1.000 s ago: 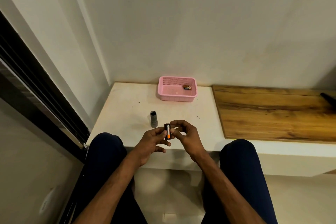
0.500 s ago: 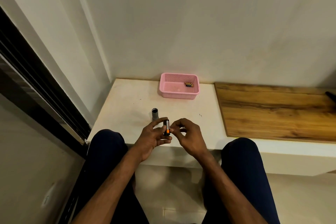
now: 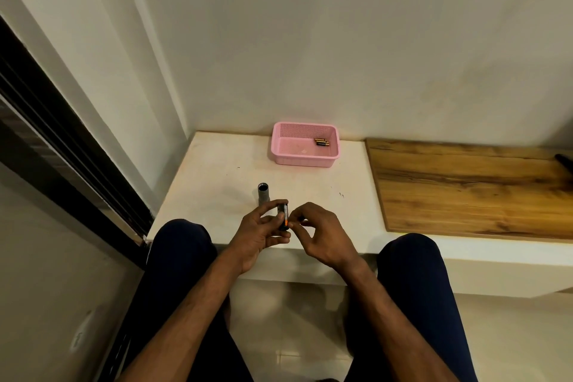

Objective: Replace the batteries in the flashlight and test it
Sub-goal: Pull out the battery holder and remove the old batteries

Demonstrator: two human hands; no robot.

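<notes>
My left hand (image 3: 259, 234) grips a black battery holder (image 3: 282, 216) with an orange-banded battery in it, held upright over the front edge of the white ledge (image 3: 217, 183). My right hand (image 3: 321, 237) is beside it, thumb and fingertips pinched together at the holder's lower end; a small dark piece seems to sit between them. The grey flashlight tube (image 3: 263, 194) stands upright on the ledge just behind my left hand, its open end up. A pink basket (image 3: 305, 161) at the back holds a few spare batteries (image 3: 322, 142).
A wooden board (image 3: 471, 189) covers the ledge to the right, with a dark object (image 3: 563, 161) at its far right edge. A wall runs behind, a dark window frame (image 3: 62, 149) on the left. My knees are below the ledge.
Both hands have stayed together at the holder with only small finger shifts. My left hand now hides the lower part of the flashlight tube. The view tilted slightly.
</notes>
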